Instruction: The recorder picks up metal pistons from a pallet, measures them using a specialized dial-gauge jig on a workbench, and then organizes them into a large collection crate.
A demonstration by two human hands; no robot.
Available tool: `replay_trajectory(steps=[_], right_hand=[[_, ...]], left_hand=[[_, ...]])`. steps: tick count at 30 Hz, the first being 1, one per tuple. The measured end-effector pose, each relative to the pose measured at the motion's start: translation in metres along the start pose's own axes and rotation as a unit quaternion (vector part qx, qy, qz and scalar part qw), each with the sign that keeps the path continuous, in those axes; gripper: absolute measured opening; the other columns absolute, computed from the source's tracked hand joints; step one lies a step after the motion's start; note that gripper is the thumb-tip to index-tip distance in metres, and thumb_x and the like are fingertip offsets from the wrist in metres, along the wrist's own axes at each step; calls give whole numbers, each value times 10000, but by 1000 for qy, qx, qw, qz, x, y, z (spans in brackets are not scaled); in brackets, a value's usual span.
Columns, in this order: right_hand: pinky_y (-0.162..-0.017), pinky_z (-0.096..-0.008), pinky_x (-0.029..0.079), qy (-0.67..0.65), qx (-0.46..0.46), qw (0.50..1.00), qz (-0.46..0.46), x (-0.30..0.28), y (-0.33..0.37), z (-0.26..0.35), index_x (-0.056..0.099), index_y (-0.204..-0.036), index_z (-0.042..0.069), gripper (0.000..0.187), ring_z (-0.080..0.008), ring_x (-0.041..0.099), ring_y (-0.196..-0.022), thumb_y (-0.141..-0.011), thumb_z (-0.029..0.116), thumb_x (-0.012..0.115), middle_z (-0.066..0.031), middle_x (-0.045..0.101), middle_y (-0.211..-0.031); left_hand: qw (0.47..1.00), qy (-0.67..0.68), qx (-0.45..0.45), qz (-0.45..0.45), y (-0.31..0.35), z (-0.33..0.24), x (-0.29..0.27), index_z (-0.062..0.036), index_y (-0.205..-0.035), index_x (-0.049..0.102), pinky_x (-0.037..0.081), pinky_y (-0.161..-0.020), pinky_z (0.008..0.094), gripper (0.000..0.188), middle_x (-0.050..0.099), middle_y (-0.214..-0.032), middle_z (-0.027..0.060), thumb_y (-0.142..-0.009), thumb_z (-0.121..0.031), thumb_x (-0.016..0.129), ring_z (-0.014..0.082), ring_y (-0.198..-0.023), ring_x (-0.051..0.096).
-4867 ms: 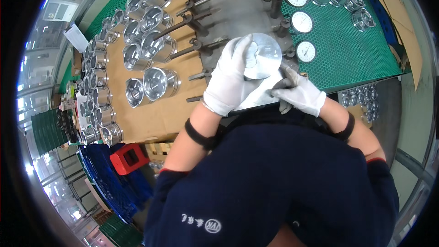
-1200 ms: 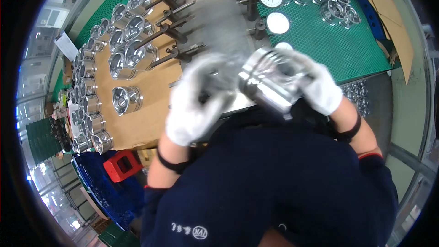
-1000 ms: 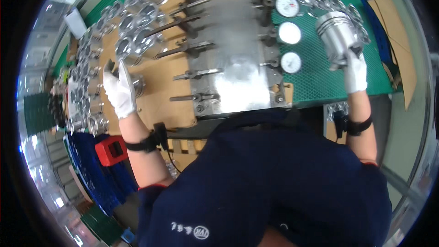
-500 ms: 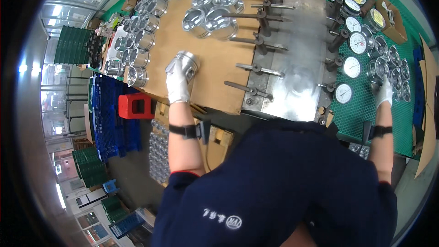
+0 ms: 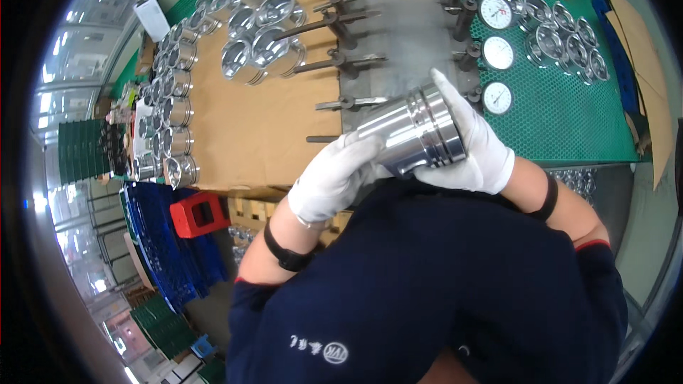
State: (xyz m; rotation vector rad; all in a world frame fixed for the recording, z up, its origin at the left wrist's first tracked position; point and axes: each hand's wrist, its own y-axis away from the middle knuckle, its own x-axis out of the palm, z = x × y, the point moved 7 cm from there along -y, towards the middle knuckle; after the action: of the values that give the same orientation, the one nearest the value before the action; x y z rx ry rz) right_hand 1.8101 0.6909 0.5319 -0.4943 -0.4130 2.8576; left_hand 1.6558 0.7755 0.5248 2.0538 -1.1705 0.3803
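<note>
a: where's the piston (image 5: pixel 413 128)?
b: up in both hands, in front of the torso, over the near end of the metal plate (image 5: pixel 409 53). lies tilted, grooved end to the right and raised a little, plain skirt to the left.

a: left hand (image 5: pixel 338 176)?
b: white glove, fingers closed over the skirt end. some fingertips hidden behind the metal.

a: right hand (image 5: pixel 475 148)?
b: white glove too, cupped round the grooved end. one digit runs up past the upper edge, others tuck underneath. crown face is against the palm side, can't see it.

a: nearby?
b: row of dial gauges (image 5: pixel 497 52) along the plate's right side, dark rods on posts along its left. cluster of pistons on the green mat (image 5: pixel 569 124) beyond the gauges.

a: left side?
b: brown cardboard (image 5: pixel 242 135), more pistons standing on it: a bunch near the rods, lines down the far left edge. below, off the bench, a red plastic stool (image 5: pixel 199 215) on something blue.
</note>
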Motion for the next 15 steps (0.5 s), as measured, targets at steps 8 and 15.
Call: replay_trajectory(steps=[8,15], right_hand=[[-755,-431,551,368,43,928,36,-7,-9,-1,387,-1447,109,927,-388,633,-973,-645,296,813,-217,526,-1214],[-760,-388,553,233,175,957,-4,-15,15,-16,351,-1474,71,833,-335,666,-879,-762,203,763,-200,583,-1180]], left_hand=[[743,-624,239,-44,-33,-14,12,11,-1415,355,499,-886,429,825,578,-1181,218,-745,-183,794,391,-1019,599],[613,-695,368,-85,-51,-12,18,-60,-1427,372,449,-948,475,920,494,-1289,206,-664,-254,850,416,-1101,529]])
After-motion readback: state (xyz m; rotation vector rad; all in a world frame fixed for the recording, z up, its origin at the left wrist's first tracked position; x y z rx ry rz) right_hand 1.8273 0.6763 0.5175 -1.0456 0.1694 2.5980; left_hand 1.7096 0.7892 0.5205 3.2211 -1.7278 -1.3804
